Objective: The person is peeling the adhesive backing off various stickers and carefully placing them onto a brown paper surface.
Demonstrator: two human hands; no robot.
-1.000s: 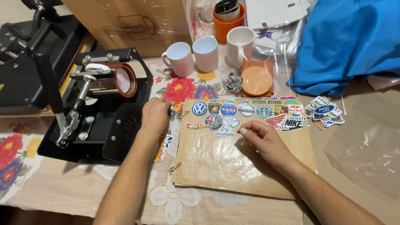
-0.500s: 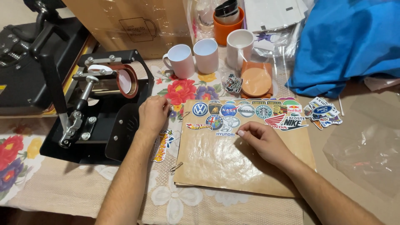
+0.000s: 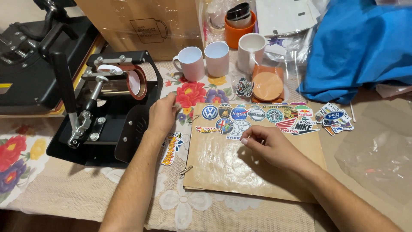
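Observation:
A brown sheet [image 3: 240, 172] lies on the flowered tablecloth, with a row of several colourful logo stickers [image 3: 257, 115] along its far edge. My right hand [image 3: 274, 148] rests on the sheet, its fingertips pinched at the edge of a pale round sticker [image 3: 241, 127]. My left hand [image 3: 163, 114] sits with curled fingers at the sheet's far left corner, beside the black mug press [image 3: 107, 124]. A loose cartoon sticker [image 3: 171, 148] lies under my left wrist.
Three white mugs [image 3: 216, 58] stand at the back, with an orange cup [image 3: 240, 25], round orange coasters [image 3: 267, 85] and a cardboard box [image 3: 141, 25]. More stickers [image 3: 334, 119] lie to the right. Blue cloth [image 3: 360, 47] is piled far right. A black heat press [image 3: 30, 68] stands at the left.
Both hands stay almost where they were. The view has shifted slightly.

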